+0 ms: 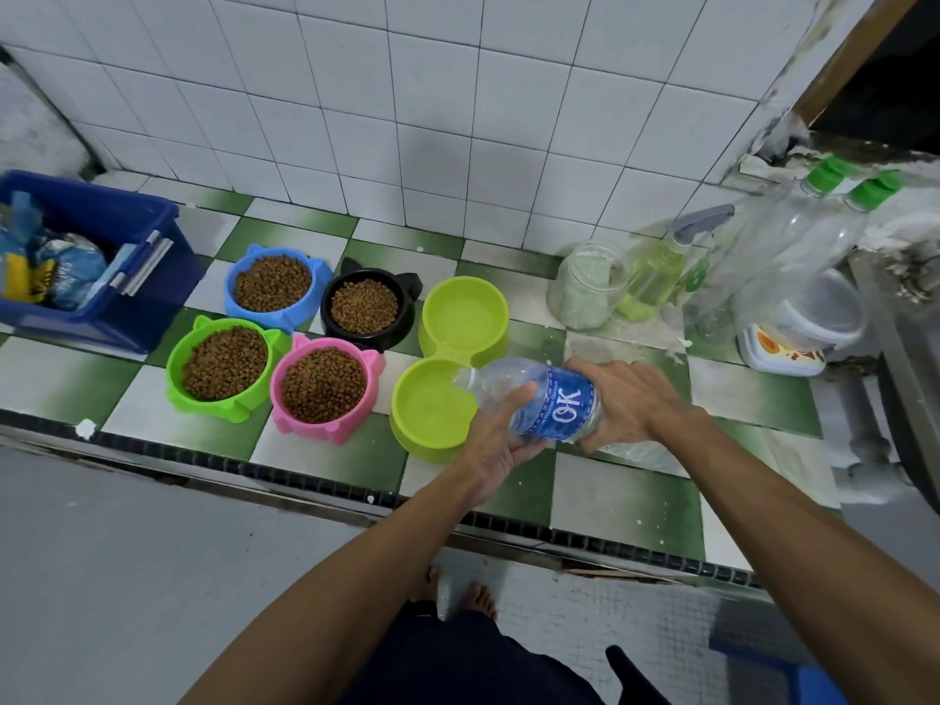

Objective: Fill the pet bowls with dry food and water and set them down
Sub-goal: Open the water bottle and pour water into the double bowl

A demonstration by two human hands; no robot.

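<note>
A clear water bottle (554,396) with a blue label lies tilted, its open neck over the near cup of a lime double bowl (488,343). My left hand (501,440) grips the bottle from below near the neck. My right hand (628,399) holds its base end. Both lime cups hold water. To the left stand a blue bowl (239,307), a black bowl (402,330), a green bowl (175,379) and a pink bowl (371,386), each full of brown dry food.
A blue bin (147,318) with food bags sits at far left. A glass jar (585,292), a spray bottle (656,272), large clear bottles (793,236) and a lidded tub (778,348) crowd the right. The checkered ledge drops to a grey floor.
</note>
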